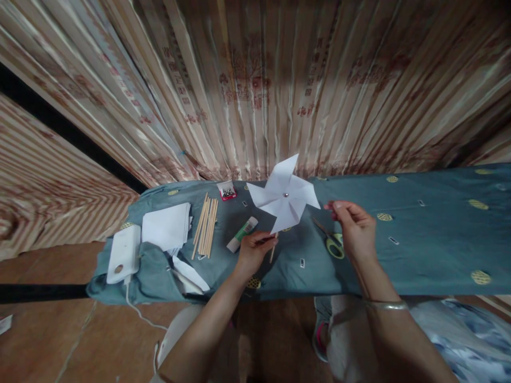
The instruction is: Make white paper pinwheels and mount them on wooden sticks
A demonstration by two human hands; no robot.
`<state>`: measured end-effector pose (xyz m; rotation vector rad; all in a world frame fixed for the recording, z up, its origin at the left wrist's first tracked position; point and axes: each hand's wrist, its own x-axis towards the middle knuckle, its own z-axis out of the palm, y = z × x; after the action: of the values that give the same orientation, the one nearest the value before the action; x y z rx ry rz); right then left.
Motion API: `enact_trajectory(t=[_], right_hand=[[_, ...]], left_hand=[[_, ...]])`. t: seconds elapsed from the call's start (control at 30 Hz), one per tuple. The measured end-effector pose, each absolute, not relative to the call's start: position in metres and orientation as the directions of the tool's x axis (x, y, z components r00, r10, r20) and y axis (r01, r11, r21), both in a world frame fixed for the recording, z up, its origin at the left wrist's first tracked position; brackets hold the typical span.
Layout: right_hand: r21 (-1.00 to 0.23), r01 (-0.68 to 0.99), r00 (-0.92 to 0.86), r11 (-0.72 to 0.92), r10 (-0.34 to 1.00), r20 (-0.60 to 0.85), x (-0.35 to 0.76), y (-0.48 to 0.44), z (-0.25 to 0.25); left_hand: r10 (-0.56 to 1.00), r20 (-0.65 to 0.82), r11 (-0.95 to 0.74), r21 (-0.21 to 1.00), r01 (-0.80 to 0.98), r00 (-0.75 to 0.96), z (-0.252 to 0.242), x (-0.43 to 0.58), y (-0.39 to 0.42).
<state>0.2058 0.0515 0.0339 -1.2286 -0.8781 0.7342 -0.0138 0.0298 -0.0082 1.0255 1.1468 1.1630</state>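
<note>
Teal pineapple-print tablecloth [439, 239]. Above it: white folded-paper pinwheel [278, 189], four blades [284, 171], silver centre stud [286, 195]. Right hand [357, 230]: fingertips bunched near one blade, contents unclear. Left hand [254, 250]: pinching pale wooden stick [273, 252]. Green-and-white glue stick [242, 234]: label unreadable.

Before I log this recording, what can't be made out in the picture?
All in the head view:
Held stick, upper part: hidden by the left hand and pinwheel.
Metal pieces, count: too small in their box.
Right hand, whether it pinches anything: too blurred.
Green tube, markings: too small.
Cloth, right end: cut off by the edge.
</note>
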Motion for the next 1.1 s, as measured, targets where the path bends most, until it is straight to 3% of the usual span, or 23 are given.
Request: enact_trajectory(t=[0.4,1.1], right_hand=[[-0.991,-0.115,0.375,0.070,0.927,0.022,0.200,0.060,0.026],[-0.998,-0.043,0.132,0.037,0.991,0.031,0.165,0.041,0.027]], left_hand=[[0.992,-0.114,0.118,0.989,-0.094,0.052,-0.003,-0.015,0.029],[0.996,-0.089,0.085,0.992,-0.095,-0.032,-0.009,-0.015,0.033]])
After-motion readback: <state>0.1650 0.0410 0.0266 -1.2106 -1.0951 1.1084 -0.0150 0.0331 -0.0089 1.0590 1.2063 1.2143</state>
